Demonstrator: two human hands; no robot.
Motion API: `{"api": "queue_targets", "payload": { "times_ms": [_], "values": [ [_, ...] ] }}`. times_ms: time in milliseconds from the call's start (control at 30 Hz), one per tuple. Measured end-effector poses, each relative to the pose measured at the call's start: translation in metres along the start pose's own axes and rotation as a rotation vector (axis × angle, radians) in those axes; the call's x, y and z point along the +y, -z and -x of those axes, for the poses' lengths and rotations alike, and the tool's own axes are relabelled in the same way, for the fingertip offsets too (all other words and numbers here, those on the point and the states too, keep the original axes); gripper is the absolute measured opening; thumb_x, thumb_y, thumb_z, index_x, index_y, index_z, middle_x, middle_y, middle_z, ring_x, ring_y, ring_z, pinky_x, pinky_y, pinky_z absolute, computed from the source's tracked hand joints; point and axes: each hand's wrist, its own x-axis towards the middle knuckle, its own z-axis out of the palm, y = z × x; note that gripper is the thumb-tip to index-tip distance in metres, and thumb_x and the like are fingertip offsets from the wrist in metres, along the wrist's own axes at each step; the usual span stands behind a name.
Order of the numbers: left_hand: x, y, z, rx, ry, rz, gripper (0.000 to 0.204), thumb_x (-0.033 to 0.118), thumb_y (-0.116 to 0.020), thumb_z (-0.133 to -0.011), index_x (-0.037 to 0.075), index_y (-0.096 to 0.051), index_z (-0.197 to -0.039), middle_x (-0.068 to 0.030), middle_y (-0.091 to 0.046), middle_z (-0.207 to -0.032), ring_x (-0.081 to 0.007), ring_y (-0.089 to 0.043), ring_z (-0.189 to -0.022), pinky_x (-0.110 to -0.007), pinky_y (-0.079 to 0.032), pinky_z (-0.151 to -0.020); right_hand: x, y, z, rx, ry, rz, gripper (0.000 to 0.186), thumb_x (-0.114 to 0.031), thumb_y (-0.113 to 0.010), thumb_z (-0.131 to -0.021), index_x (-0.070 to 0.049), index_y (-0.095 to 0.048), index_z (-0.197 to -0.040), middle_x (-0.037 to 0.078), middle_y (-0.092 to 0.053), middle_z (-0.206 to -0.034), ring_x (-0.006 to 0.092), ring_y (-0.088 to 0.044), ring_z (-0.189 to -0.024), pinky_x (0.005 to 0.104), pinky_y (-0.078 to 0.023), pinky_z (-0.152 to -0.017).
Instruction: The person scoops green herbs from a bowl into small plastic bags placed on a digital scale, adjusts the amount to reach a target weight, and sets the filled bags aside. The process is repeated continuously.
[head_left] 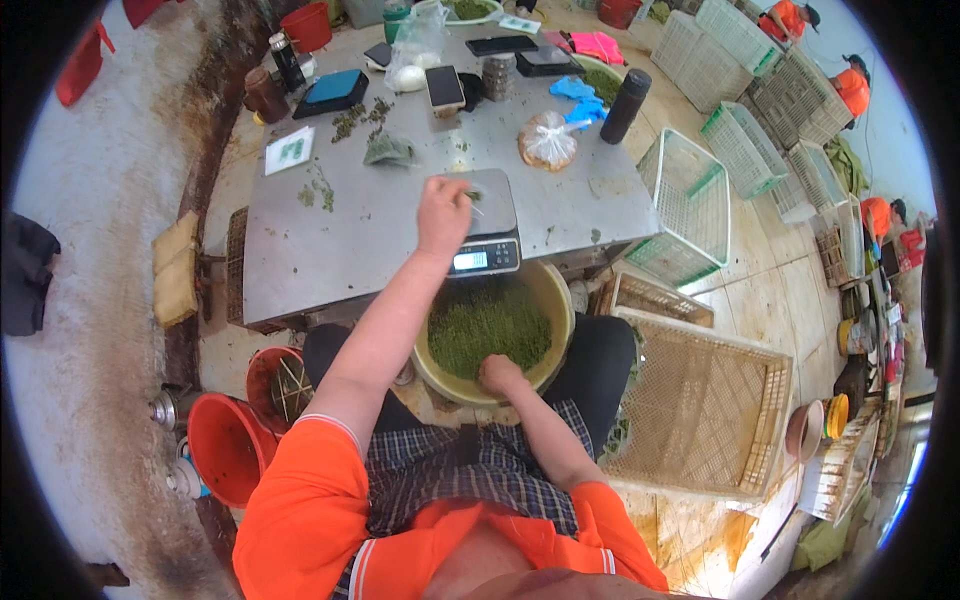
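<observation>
Over the digital scale (490, 205) at the table's front edge is my left hand (445, 215). Its fingers are pinched on a small clear plastic bag (474, 197) with a bit of green in it, partly hidden by the hand. My right hand (502, 375) is curled closed at the near side of a heap of loose green leaves (490, 325). What its fingers hold cannot be made out. The leaves lie in a round cream basin (562, 305) between my knees. A filled bag of green leaves (390, 151) lies behind the scale.
The metal table (360, 235) carries a phone (444, 90), a tied clear bag (547, 140), a dark flask (625, 106), blue gloves (580, 100) and white packets (289, 150). Red buckets (225, 450) stand at my left. Plastic crates (700, 410) stand at my right. Other people (850, 90) work farther right.
</observation>
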Motion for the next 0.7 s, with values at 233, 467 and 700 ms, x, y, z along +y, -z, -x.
{"api": "queue_targets", "payload": {
  "times_ms": [233, 467, 700],
  "values": [
    [0.022, 0.01, 0.064, -0.093, 0.054, 0.045, 0.026, 0.005, -0.057, -0.079, 0.009, -0.066, -0.103, -0.0138, -0.055, -0.106, -0.0301, -0.056, -0.1, -0.036, -0.047, -0.084, 0.018, -0.096, -0.048, 0.108, -0.016, -0.16, 0.034, -0.021, -0.06, -0.083, -0.003, -0.063, -0.112, 0.023, -0.062, -0.111, 0.0369, -0.061, -0.104, 0.0451, -0.05, -0.087],
    [-0.012, 0.057, 0.143, -0.222, 0.267, 0.091, 0.02, 0.003, -0.059, -0.084, 0.008, -0.066, -0.102, -0.0069, -0.06, -0.104, -0.0168, -0.058, -0.092, -0.026, -0.05, -0.069, 0.009, -0.087, -0.056, 0.139, -0.008, -0.202, 0.03, -0.021, -0.066, -0.078, -0.004, -0.065, -0.102, 0.023, -0.065, -0.101, 0.0361, -0.063, -0.095, 0.0431, -0.051, -0.083],
    [-0.064, 0.044, 0.237, -0.522, 1.103, 0.402, 0.027, 0.023, -0.051, -0.096, 0.011, -0.059, -0.119, -0.0015, -0.06, -0.109, -0.015, -0.06, -0.089, -0.029, -0.049, -0.076, -0.012, -0.029, -0.018, 0.412, 0.256, -0.398, 0.02, -0.014, -0.067, -0.076, -0.001, -0.067, -0.092, 0.021, -0.066, -0.079, 0.0341, -0.065, -0.072, 0.0401, -0.051, -0.066]
  ]
}}
